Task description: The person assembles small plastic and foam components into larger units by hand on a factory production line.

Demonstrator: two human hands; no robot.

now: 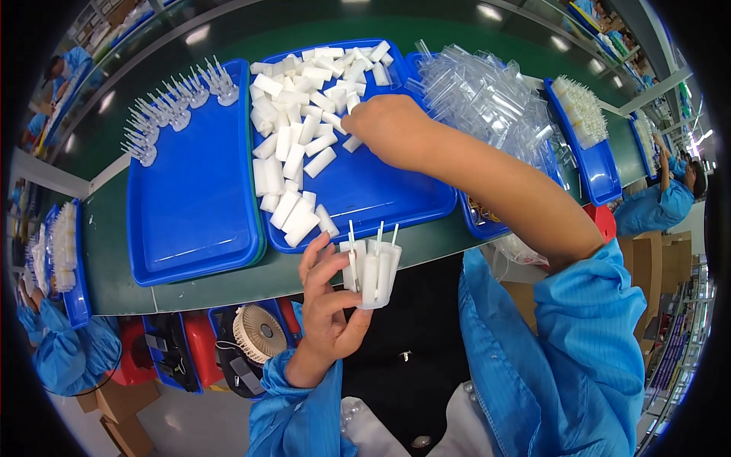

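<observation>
Down near the middle blue tray (pixel 396 206), just below its front rim, the left hand (pixel 327 312) grips a cluster of white plastic pieces (pixel 371 274), upright so their thin stems stay clear. Over that tray, the right hand (pixel 388 129) pinches at the loose white blocks (pixel 293 145), fingers narrow.

Left hand (pixel 329 308) holds white sponge bundle (pixel 371 274); right hand (pixel 388 129) reaches tray (pixel 396 202).

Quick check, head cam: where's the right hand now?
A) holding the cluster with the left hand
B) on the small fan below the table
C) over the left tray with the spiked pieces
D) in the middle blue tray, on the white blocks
D: the right hand reaches into the middle blue tray among the white blocks, while the left hand alone holds the cluster of white pieces.
</observation>
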